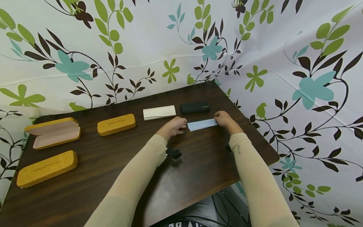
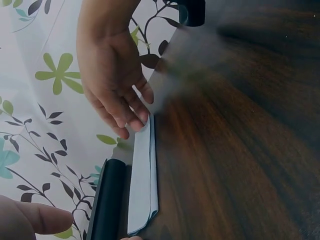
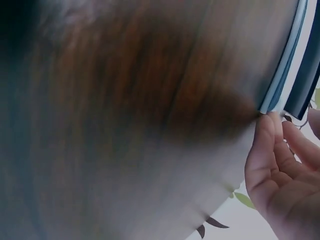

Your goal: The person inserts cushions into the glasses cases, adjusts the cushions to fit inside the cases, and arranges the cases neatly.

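A light blue folded cloth (image 1: 202, 125) lies as a narrow strip on the dark table. At its right end, the fingertips of my right hand (image 1: 223, 119) touch the edge, with the fingers nearly straight. The left wrist view shows this right hand (image 2: 112, 75) from the palm side, its fingers loosely spread over the cloth (image 2: 142, 175). My left hand (image 1: 175, 126) is beside the cloth's left end, fingers relaxed. Only its thumb (image 2: 45, 218) and a bit of fingertip show in the left wrist view. Just behind the cloth sits a black glasses case (image 1: 195, 107).
A cream folded case (image 1: 159, 112) lies left of the black one. Farther left are a closed yellow glasses case (image 1: 117, 125), an open yellow case (image 1: 56, 134) and another closed yellow case (image 1: 47, 168). A patterned curtain (image 1: 181, 37) hangs behind the wooden table (image 1: 113, 157).
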The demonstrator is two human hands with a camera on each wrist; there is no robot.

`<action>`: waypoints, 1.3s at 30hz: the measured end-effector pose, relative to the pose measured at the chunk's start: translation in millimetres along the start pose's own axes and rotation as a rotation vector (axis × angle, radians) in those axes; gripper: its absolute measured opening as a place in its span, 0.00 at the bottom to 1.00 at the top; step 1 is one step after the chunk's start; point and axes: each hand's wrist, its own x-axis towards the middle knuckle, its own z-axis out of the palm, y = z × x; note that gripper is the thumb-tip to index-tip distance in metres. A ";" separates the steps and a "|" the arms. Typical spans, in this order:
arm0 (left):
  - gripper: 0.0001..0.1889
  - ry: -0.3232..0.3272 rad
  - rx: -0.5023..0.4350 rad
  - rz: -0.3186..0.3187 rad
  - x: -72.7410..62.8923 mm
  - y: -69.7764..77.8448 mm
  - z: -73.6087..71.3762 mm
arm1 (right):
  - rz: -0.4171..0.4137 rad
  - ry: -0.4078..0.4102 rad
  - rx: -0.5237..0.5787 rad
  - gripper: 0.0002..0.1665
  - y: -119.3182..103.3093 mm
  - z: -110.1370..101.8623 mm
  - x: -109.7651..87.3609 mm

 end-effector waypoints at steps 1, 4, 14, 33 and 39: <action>0.28 -0.003 -0.003 0.004 1.0 -0.8 1.4 | 0.002 0.001 -0.016 0.27 0.3 0.7 0.2; 0.30 -0.014 -0.009 0.015 3.3 -3.1 5.0 | 0.023 -0.019 -0.034 0.27 2.4 2.1 -0.2; 0.31 -0.036 0.134 0.066 5.8 -11.2 5.5 | 0.040 -0.002 -0.047 0.15 7.0 5.9 -4.0; 0.07 0.155 0.638 0.269 17.1 -29.9 6.1 | -0.041 -0.153 0.235 0.15 -1.5 4.6 -12.7; 0.09 0.075 0.471 0.323 16.9 -30.4 -7.0 | -0.068 -0.209 0.298 0.22 1.9 5.3 -9.9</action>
